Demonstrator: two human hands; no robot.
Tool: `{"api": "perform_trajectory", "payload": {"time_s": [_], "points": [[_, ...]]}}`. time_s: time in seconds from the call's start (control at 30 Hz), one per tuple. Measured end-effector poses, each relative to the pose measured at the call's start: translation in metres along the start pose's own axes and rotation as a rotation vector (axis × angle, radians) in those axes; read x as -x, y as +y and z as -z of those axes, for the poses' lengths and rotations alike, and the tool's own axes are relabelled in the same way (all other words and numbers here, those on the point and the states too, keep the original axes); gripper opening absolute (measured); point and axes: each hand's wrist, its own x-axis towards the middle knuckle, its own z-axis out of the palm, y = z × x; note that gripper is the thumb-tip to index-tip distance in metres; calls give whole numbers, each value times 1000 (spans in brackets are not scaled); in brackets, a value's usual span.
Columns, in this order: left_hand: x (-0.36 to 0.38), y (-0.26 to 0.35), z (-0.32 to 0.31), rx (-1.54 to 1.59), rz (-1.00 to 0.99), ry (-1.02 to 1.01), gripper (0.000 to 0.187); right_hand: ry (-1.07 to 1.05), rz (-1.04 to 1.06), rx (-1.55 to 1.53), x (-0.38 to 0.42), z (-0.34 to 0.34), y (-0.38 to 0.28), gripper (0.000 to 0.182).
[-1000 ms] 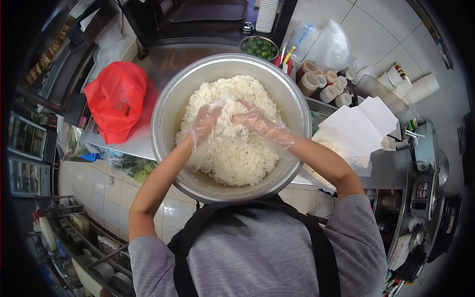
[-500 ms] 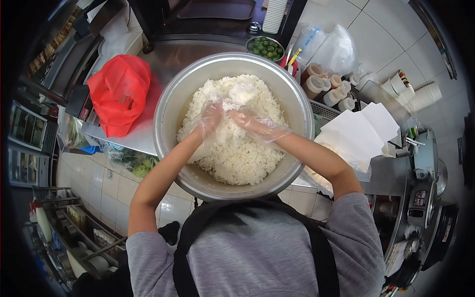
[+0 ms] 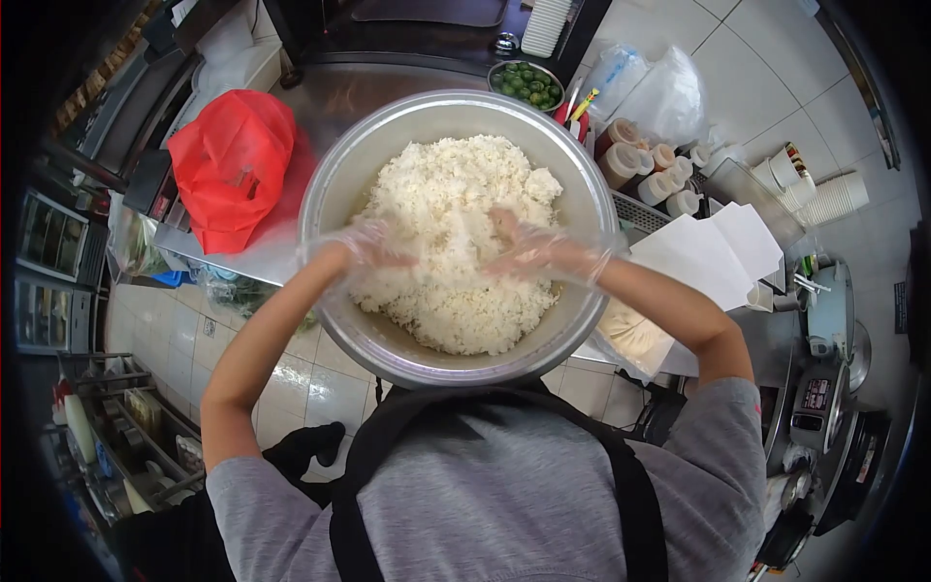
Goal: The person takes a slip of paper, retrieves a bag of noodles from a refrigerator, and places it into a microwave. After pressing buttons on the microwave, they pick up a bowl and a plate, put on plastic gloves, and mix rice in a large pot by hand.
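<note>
A large round metal pot [image 3: 325, 175] holds a heap of white rice [image 3: 456, 184]. My left hand [image 3: 373, 244], in a clear plastic glove, is over the left side of the rice with its fingers spread. On the right side of the heap, my right hand [image 3: 538, 247] wears the same kind of glove, its fingers apart and touching or just above the rice. Both hands are slightly blurred. Loose rice lies between them, and neither hand grips anything. A small clump of rice shows at the heap's upper right.
Left of the pot lies a red bag [image 3: 233, 170]. Behind it stands a bowl of green fruits [image 3: 526, 85]. To the right are sauce bottles [image 3: 655, 175], white paper sheets [image 3: 693, 257] and stacked cups [image 3: 836, 194]. A dark tray [image 3: 432, 12] is at the back.
My hands have moved apart, from together at the heap's middle to its two sides, and their fingers have spread. The clump of rice between them is no longer there.
</note>
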Motion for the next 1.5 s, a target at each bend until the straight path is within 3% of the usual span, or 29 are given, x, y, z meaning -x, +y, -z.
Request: {"api": "perform_trajectory", "payload": {"time_s": [0.03, 0.13, 0.2, 0.3, 0.43, 0.5, 0.6, 0.7, 0.8, 0.9, 1.0, 1.1, 1.2, 1.3, 1.33, 1.4, 1.47, 1.5], "points": [[-17, 0, -13, 167, 47, -94, 83, -69, 73, -160, -11, -3, 17, 104], [-39, 17, -40, 723, 135, -248, 77, 369, 133, 392, -48, -35, 34, 115], [-20, 41, -41, 1165, 108, -152, 68, 303, 159, 45, -53, -36, 35, 114], [-18, 43, -41, 1424, 74, -187, 51, 170, 128, -225, -67, -36, 47, 98], [-6, 42, -38, 1494, -48, -205, 51, 171, 82, -492, -39, -34, 26, 73], [-12, 36, -41, 1504, -47, -152, 50, 216, 91, -293, -5, -31, -11, 57], [-12, 41, -43, 1425, 78, 45, 55, 264, 212, -161, -17, -16, 11, 52], [2, 54, -14, 1258, 110, -92, 67, 210, 327, -403, -18, -16, 13, 69], [-23, 50, -35, 1689, -68, -8, 62, 163, 182, -227, -27, -16, 17, 64], [-20, 65, -21, 1642, 48, 107, 72, 228, 182, -46, -38, -15, 22, 58], [-33, 62, -27, 1603, -102, 109, 62, 276, 221, 110, -42, -9, 27, 52], [-53, 50, -45, 1138, -21, 253, 57, 249, 259, 212, -44, -7, 33, 47], [-48, 42, -46, 739, -79, 204, 48, 130, 326, 63, -38, -1, 36, 46], [-11, 59, -14, 767, -212, 258, 39, -40, 382, -194, -20, 10, 27, 55], [-8, 56, -10, 796, -293, 282, 43, -96, 400, -279, -12, 15, 21, 58], [-4, 37, -6, 851, -453, 328, 55, 4, 273, -60, 5, 25, 3, 68], [-9, -1, -4, 503, -511, 487, 72, 311, -29, 544, 22, 35, -21, 82], [-14, -11, -3, 326, -536, 560, 81, 367, -6, 431, 22, 45, -15, 87]]}}
